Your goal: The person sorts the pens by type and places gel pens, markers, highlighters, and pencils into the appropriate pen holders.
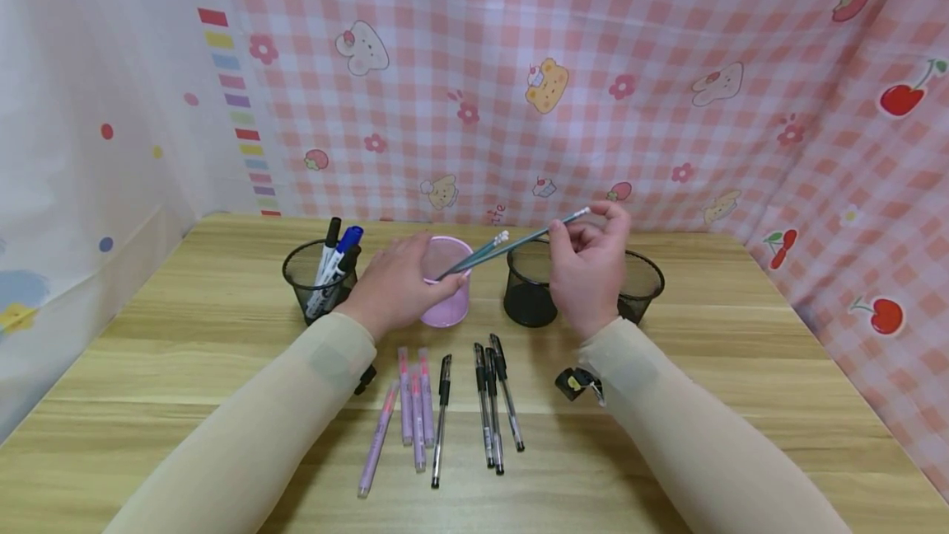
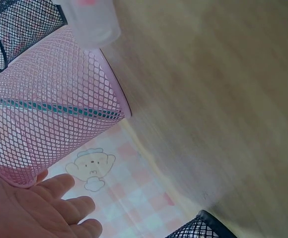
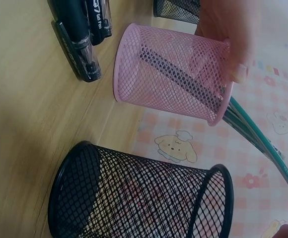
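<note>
The left hand [image 1: 393,283] holds the rim of a pink mesh pen cup [image 1: 446,307], its thumb across the near side. In the right wrist view the pink cup [image 3: 171,74] stands upright on the table. Teal pencils [image 1: 485,250] with white eraser ends lean out of it toward the right. The right hand [image 1: 589,270] pinches one teal pencil [image 1: 537,235] near its eraser end, the lower end being at the cup's mouth. In the left wrist view a teal pencil [image 2: 59,108] shows through the mesh, with the left hand's fingers [image 2: 54,187] beside the rim.
A black mesh cup [image 1: 296,283] at left holds several markers [image 1: 329,266]. Two more black mesh cups, one middle right [image 1: 530,303] and one partly behind the right hand [image 1: 645,291], stand nearby. Lilac highlighters [image 1: 417,419] and black gel pens [image 1: 489,406] lie in front.
</note>
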Motion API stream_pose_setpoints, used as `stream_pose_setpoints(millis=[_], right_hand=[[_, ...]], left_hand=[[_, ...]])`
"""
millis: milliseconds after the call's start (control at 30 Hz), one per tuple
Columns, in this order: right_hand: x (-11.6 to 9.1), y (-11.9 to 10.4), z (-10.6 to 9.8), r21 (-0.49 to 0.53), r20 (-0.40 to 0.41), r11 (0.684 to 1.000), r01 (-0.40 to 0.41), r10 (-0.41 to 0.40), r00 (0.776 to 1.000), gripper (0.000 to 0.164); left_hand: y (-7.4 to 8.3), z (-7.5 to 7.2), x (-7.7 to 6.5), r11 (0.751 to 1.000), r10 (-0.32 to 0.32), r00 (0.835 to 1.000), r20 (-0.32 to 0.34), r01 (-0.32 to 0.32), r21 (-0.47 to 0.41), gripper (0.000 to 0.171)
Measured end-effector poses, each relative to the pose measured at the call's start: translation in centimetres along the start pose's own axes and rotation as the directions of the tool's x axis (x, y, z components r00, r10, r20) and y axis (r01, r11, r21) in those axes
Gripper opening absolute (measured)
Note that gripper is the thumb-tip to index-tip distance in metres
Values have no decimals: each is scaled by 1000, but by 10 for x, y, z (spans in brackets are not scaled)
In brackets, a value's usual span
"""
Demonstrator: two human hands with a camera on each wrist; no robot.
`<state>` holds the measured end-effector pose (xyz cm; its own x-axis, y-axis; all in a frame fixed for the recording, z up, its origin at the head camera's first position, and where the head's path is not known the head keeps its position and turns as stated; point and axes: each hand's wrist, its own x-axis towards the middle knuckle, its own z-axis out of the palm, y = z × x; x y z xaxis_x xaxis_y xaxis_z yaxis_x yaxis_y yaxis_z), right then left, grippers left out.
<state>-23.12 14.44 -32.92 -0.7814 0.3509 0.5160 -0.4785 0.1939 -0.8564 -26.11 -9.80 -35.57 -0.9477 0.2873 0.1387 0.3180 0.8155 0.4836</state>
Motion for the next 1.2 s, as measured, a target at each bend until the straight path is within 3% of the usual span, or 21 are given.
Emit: stream_pose_setpoints(millis=[667, 1200], right_hand=[[-2, 5, 23, -130, 130, 991, -20, 37, 991, 31], [2, 3, 34, -281, 253, 959, -46, 120, 960, 22]], left_hand=[[-2, 1, 2, 1000, 5, 1000, -5, -5, 6, 101], [-2, 0, 2, 1000, 7, 1000, -1, -7, 13, 97]])
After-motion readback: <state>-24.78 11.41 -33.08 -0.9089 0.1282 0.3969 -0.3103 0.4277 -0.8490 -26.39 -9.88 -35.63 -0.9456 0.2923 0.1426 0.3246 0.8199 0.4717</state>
